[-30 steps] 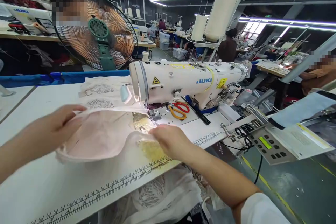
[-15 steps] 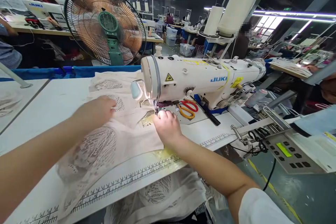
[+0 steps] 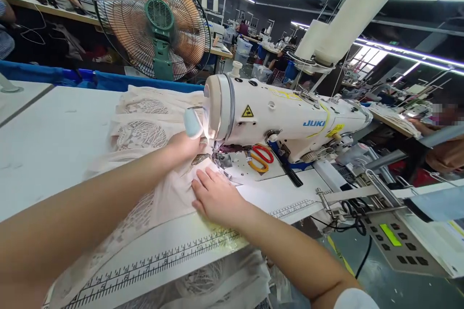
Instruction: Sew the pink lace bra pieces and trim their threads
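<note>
Pale, sheer fabric with lace panels point(image 3: 141, 134) lies across the sewing machine table, with part of it under the needle area. My left hand point(image 3: 185, 148) is closed on the fabric just left of the presser foot point(image 3: 216, 155), its fingertips partly hidden by the machine head. Flat on the cloth in front of the needle rests my right hand point(image 3: 216, 197), fingers stretched out and slightly spread. The white JUKI sewing machine point(image 3: 275, 111) stands over the work, its small lamp lit.
Scissors with red and orange handles point(image 3: 259, 159) lie on the machine bed, beside a black-handled tool point(image 3: 292, 174). A printed ruler point(image 3: 166, 256) runs along the table's front edge. A control box point(image 3: 395, 236) sits at right; a fan point(image 3: 159, 17) stands behind. More lace fabric point(image 3: 206, 280) hangs below.
My left hand has moved right, from over the lace to beside the needle. My right hand has drawn slightly back from the needle and flattened out. The camera view has shifted and tilted.
</note>
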A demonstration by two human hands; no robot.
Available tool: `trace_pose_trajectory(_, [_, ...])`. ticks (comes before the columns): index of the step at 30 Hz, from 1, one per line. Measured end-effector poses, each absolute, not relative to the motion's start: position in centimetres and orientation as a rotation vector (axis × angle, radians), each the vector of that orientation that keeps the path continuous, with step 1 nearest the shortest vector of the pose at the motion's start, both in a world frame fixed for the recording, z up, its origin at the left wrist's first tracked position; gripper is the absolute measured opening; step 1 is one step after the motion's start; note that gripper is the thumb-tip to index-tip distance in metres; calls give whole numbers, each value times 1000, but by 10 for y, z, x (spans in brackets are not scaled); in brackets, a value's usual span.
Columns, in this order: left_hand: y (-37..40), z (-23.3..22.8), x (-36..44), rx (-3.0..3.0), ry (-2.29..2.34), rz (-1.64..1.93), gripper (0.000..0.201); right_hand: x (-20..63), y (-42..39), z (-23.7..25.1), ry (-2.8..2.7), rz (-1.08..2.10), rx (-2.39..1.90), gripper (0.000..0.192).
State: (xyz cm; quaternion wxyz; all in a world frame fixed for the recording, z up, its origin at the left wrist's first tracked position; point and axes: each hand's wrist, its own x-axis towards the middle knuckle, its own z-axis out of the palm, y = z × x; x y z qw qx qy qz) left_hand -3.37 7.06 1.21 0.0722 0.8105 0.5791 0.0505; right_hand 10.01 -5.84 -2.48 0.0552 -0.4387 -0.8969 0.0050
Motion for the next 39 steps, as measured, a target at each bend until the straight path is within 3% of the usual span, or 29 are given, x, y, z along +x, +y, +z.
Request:
trace_pose_trajectory(4, [31, 10, -55, 2635, 1351, 58, 30, 110, -47, -24, -2734, -28, -1157, 46])
trace_pose_trajectory(8, [2, -14, -71, 2829, 964, 192, 46, 116, -52, -28, -2688, -13, -1149, 39])
trace_pose_trajectory(13, [-1, -30, -66, 2907, 1064, 265, 46, 133, -76, -36, -2568, 6, -1134, 38])
trace_pose_trajectory(39, [-4, -15, -41, 2902, 1331, 188, 38, 149, -86, -39, -2333, 69, -1096, 22])
